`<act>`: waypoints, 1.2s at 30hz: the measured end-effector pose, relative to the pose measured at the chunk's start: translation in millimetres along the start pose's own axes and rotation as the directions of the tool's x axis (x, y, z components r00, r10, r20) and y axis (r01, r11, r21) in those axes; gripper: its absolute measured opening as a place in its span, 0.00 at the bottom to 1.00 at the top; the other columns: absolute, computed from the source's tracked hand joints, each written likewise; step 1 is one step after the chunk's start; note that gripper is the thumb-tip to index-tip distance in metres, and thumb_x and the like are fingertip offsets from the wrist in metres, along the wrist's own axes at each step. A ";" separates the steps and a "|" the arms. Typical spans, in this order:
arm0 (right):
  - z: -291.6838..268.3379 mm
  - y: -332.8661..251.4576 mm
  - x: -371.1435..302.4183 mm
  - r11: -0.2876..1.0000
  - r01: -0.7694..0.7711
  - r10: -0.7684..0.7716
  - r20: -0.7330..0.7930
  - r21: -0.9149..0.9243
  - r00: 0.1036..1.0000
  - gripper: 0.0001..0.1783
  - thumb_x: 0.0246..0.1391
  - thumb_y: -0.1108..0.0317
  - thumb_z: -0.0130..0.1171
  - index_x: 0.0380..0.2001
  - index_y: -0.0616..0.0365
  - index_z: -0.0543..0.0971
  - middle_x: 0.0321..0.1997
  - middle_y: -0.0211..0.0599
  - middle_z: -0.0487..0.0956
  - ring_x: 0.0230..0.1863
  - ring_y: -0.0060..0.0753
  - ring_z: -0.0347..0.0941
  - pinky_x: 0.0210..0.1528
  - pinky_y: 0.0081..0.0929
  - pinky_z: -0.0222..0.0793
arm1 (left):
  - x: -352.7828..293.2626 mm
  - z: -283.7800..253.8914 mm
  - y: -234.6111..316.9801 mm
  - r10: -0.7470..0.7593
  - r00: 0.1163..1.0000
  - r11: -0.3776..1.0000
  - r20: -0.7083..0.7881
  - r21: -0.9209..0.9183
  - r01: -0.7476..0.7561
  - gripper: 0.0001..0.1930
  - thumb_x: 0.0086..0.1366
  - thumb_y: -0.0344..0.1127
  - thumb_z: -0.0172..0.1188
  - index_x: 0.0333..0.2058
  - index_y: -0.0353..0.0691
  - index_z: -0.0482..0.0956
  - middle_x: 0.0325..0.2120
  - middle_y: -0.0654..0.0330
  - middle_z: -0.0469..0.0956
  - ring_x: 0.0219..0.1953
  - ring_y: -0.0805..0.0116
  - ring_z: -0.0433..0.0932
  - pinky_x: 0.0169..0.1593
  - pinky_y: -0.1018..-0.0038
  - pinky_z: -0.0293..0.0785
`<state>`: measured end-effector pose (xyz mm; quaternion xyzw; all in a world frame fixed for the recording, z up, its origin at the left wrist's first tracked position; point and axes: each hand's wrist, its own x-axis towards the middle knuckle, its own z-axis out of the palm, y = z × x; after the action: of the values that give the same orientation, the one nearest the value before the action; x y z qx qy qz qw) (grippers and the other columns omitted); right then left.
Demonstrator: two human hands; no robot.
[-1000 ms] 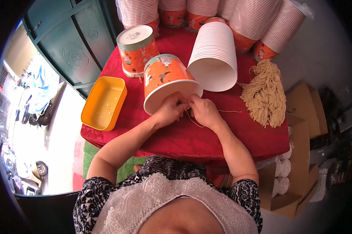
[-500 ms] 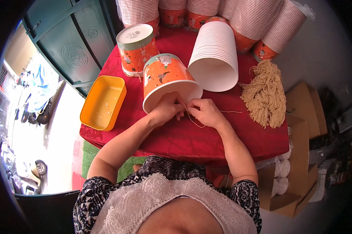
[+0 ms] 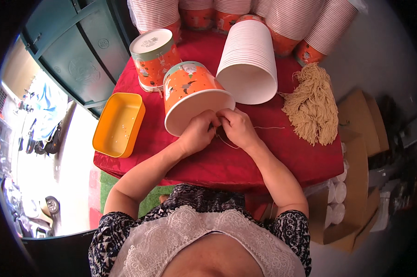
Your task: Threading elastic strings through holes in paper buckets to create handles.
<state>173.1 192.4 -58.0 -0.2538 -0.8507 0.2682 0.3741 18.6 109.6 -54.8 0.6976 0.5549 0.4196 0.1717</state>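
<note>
An orange paper bucket (image 3: 190,87) with a green band and printed figures lies tipped on the table, its white-rimmed mouth facing me. My left hand (image 3: 198,131) is closed at the lower edge of that mouth. Right beside it, my right hand (image 3: 237,128) is closed too, its fingertips meeting the left ones at the rim. Both pinch a thin beige string (image 3: 227,142); one loop hangs below the hands, and an end trails out to the right. The fingers hide the exact spot where string and rim meet.
Behind stand an upside-down bucket stack (image 3: 155,60), a tilted white nested stack (image 3: 247,60) and several wrapped stacks (image 3: 291,27). A yellow tray (image 3: 102,131) with small white bits sits left; a beige string bundle (image 3: 312,106) lies right. Cardboard boxes (image 3: 356,175) stand beside the red-covered table (image 3: 273,161).
My hands have come closer together, and the right fingertips have moved up to the bucket rim. The whole view has shifted slightly.
</note>
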 end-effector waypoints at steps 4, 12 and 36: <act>1.4 -1.9 -0.6 1.000 0.015 -0.015 0.012 0.016 1.000 0.10 0.50 0.79 0.56 0.37 0.62 0.79 0.36 0.54 0.79 0.39 0.57 0.77 0.39 0.41 0.74 | 0.7 0.3 5.3 0.160 0.987 0.973 0.009 0.168 -0.160 0.08 0.51 0.20 0.55 0.32 0.35 0.72 0.32 0.48 0.76 0.36 0.46 0.77 0.39 0.59 0.74; 3.1 0.0 -1.5 0.998 0.028 -0.028 -0.002 0.055 1.000 0.10 0.50 0.77 0.54 0.37 0.62 0.78 0.35 0.59 0.78 0.39 0.63 0.75 0.40 0.50 0.73 | -4.7 1.2 7.1 0.154 0.987 0.856 0.041 0.494 -0.154 0.09 0.55 0.25 0.54 0.35 0.34 0.69 0.35 0.44 0.72 0.35 0.46 0.76 0.37 0.57 0.75; -13.2 4.2 2.4 0.991 -0.006 -0.030 0.268 0.133 0.963 0.11 0.54 0.76 0.55 0.41 0.64 0.77 0.36 0.53 0.81 0.41 0.53 0.79 0.41 0.39 0.74 | -9.7 5.6 -1.3 0.217 0.976 0.792 -0.014 0.587 -0.168 0.09 0.61 0.33 0.57 0.34 0.36 0.68 0.27 0.51 0.75 0.28 0.52 0.78 0.30 0.61 0.75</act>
<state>182.8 200.5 -52.0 -0.1843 -0.8756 0.3536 0.2727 21.8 102.3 -62.8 0.7517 0.5891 0.2727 -0.1164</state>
